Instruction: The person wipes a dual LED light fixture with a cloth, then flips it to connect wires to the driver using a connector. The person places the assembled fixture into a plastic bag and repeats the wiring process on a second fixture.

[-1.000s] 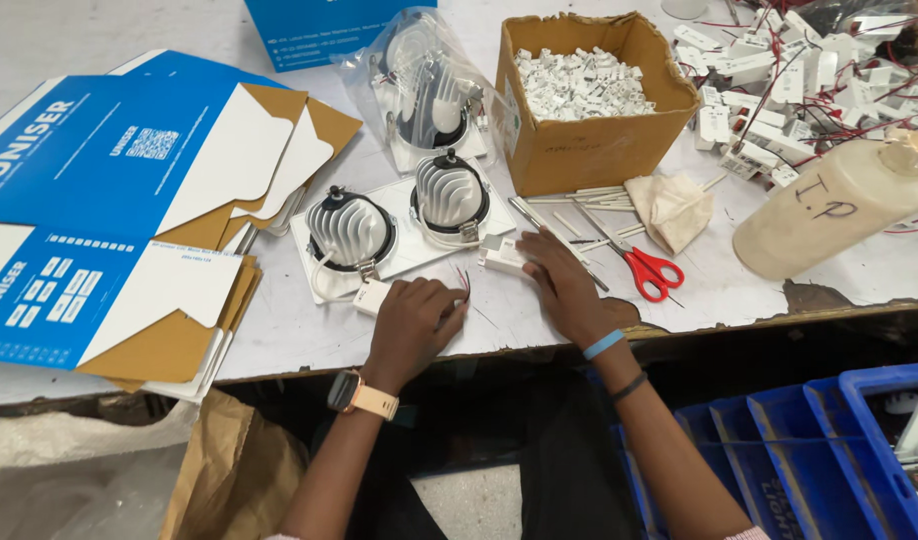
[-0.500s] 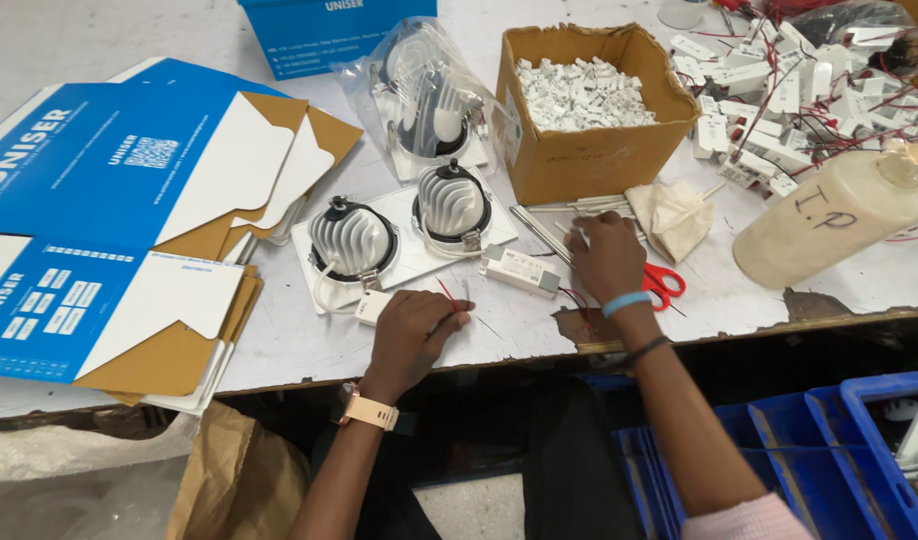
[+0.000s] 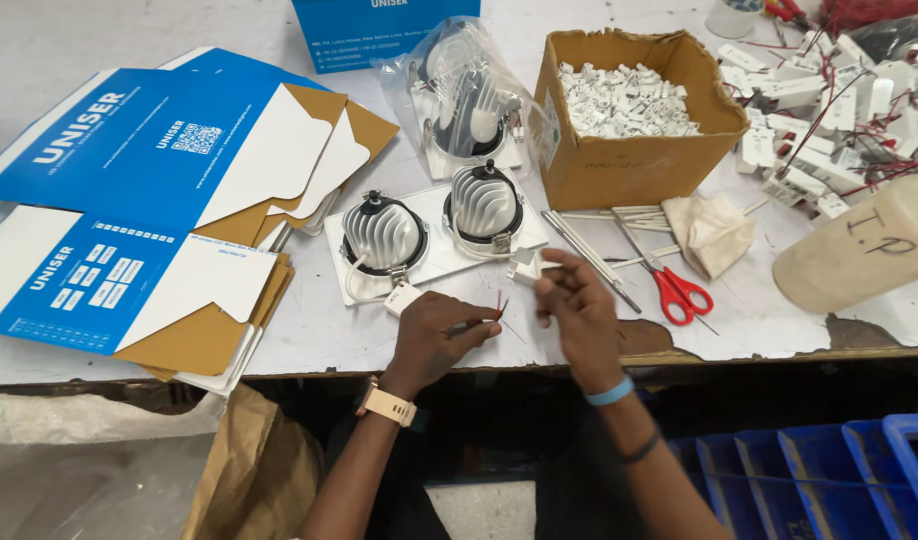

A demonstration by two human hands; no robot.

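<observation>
Where blue flat cartons lie, brown box stands.

A worn white table carries everything. The cardboard box of white parts stands toward its far side. Left of the box lie a bagged lamp and, nearer, a white tray with two lamps. Far left of the box spread flat blue cartons. In front of the box lie scissors and a cloth; to its right, white connectors and a jug.

worn white worktable with chipped front edge, blue plastic bins below, even light
</observation>
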